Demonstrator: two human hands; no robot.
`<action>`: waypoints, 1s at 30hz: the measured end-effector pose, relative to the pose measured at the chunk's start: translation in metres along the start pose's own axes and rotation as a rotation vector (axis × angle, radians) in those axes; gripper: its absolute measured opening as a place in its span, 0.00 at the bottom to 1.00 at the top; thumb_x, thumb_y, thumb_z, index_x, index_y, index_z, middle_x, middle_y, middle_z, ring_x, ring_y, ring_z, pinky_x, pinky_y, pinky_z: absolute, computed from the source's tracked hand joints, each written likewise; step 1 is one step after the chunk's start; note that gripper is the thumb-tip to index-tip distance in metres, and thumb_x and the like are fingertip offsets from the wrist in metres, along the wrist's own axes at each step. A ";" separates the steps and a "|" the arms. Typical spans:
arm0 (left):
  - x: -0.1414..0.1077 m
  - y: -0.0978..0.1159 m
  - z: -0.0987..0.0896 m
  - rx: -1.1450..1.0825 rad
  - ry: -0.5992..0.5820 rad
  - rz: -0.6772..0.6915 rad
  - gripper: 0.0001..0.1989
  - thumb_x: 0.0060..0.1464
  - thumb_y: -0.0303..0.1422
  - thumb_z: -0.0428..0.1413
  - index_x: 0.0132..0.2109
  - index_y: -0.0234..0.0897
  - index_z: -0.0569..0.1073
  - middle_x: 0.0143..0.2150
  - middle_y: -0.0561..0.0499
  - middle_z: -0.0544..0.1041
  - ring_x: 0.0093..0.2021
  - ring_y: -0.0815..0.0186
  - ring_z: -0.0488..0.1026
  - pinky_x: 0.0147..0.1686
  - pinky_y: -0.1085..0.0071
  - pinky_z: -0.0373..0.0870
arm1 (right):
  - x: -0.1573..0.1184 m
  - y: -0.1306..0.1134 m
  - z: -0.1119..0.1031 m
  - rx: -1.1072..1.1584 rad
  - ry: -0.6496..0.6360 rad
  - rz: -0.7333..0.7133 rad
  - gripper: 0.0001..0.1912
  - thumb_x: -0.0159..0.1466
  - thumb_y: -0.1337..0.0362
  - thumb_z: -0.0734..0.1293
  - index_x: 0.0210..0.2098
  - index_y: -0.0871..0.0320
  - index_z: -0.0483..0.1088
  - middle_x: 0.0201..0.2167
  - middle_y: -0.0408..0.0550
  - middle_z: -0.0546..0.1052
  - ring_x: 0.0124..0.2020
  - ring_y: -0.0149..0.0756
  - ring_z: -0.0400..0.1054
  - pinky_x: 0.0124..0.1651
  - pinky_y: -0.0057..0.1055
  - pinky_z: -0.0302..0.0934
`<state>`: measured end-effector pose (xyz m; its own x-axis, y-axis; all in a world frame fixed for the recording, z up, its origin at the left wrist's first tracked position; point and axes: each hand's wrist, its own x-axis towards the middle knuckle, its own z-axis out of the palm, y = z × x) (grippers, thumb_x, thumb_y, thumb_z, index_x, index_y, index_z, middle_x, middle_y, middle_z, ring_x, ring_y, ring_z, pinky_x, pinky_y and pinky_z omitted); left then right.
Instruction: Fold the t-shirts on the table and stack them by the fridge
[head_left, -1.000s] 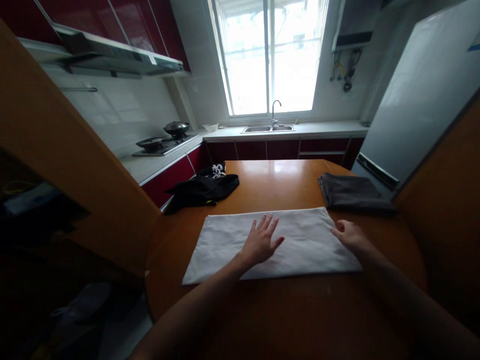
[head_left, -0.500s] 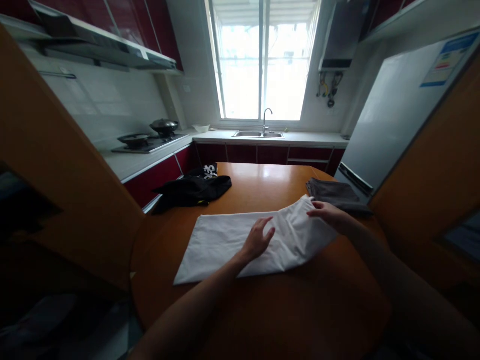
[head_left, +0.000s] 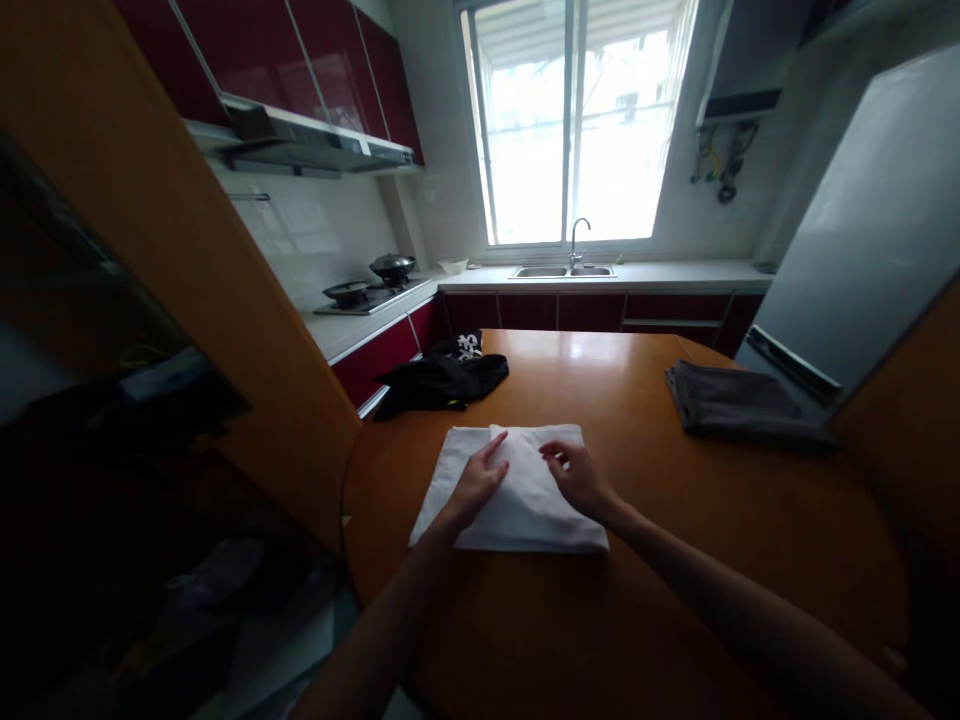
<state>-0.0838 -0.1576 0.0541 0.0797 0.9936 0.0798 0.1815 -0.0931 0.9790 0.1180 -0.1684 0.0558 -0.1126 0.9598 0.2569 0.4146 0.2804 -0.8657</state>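
Observation:
A white cloth point(head_left: 525, 510) lies folded over on the wooden table, its right part doubled onto the left. My left hand point(head_left: 480, 480) rests on its middle with fingers apart and thumb raised, holding nothing. Just to the right, my right hand point(head_left: 576, 475) is over the cloth's right part, its fingers curled and loosely spread, with nothing visible between them. Whether its fingertips touch the cloth cannot be made out.
Black clothing point(head_left: 442, 380) lies at the table's back left, and a folded dark grey cloth point(head_left: 739, 400) at its right. Beyond the wooden table point(head_left: 600, 370) stand a counter with a sink point(head_left: 562, 272), a stove with pans point(head_left: 375, 295) and a fridge point(head_left: 862, 240).
My right hand has brought the right end of the white cloth over to the left and released it. The cloth is now shorter. The camera view has turned left.

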 end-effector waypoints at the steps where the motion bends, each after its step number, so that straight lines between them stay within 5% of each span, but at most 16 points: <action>1: 0.001 0.004 -0.003 0.064 -0.006 0.035 0.31 0.52 0.33 0.61 0.64 0.34 0.71 0.64 0.42 0.72 0.63 0.53 0.69 0.64 0.60 0.61 | -0.004 0.011 -0.006 -0.054 0.064 -0.043 0.13 0.64 0.66 0.62 0.43 0.59 0.77 0.41 0.53 0.79 0.37 0.39 0.74 0.44 0.38 0.69; 6: 0.009 0.032 -0.035 0.272 -0.006 0.163 0.32 0.51 0.32 0.59 0.65 0.37 0.70 0.66 0.46 0.69 0.66 0.53 0.66 0.67 0.60 0.56 | -0.019 0.027 -0.019 -0.252 0.048 -0.218 0.23 0.69 0.58 0.59 0.60 0.57 0.69 0.62 0.58 0.68 0.64 0.47 0.61 0.65 0.47 0.57; 10: 0.006 0.019 -0.066 0.354 0.039 0.005 0.34 0.49 0.31 0.60 0.64 0.33 0.71 0.65 0.41 0.70 0.64 0.51 0.68 0.66 0.58 0.58 | -0.026 0.023 0.000 -0.419 -0.192 -0.156 0.30 0.70 0.55 0.58 0.69 0.58 0.60 0.73 0.57 0.52 0.73 0.49 0.43 0.71 0.50 0.42; 14: 0.000 0.000 -0.082 0.353 0.063 -0.083 0.35 0.46 0.32 0.62 0.63 0.29 0.71 0.64 0.38 0.70 0.63 0.49 0.69 0.66 0.57 0.59 | -0.029 0.028 0.015 -0.495 -0.365 -0.070 0.32 0.71 0.52 0.57 0.70 0.59 0.57 0.75 0.58 0.43 0.75 0.50 0.32 0.72 0.53 0.32; 19: 0.001 0.000 -0.096 0.327 0.088 -0.015 0.36 0.47 0.36 0.63 0.64 0.31 0.71 0.65 0.39 0.70 0.63 0.49 0.69 0.66 0.57 0.60 | -0.030 0.028 0.019 -0.509 -0.361 -0.099 0.33 0.72 0.51 0.55 0.72 0.57 0.53 0.75 0.55 0.40 0.75 0.46 0.29 0.73 0.51 0.30; 24: 0.001 -0.013 -0.108 0.375 0.020 -0.116 0.37 0.43 0.38 0.66 0.61 0.30 0.73 0.63 0.37 0.72 0.62 0.46 0.70 0.64 0.56 0.61 | -0.034 0.030 0.023 -0.544 -0.422 -0.096 0.32 0.72 0.52 0.55 0.71 0.60 0.55 0.75 0.59 0.41 0.75 0.47 0.29 0.72 0.51 0.30; 30: -0.006 -0.025 -0.121 0.599 -0.054 0.002 0.35 0.46 0.36 0.62 0.62 0.32 0.72 0.61 0.38 0.73 0.61 0.50 0.70 0.64 0.60 0.61 | -0.038 0.033 0.028 -0.553 -0.396 -0.107 0.32 0.71 0.54 0.57 0.70 0.61 0.57 0.75 0.60 0.42 0.75 0.50 0.32 0.72 0.53 0.31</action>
<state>-0.2077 -0.1536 0.0519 0.1270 0.9903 0.0563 0.7006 -0.1297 0.7017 0.1109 -0.1953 0.0057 -0.4569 0.8874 0.0615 0.7708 0.4294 -0.4705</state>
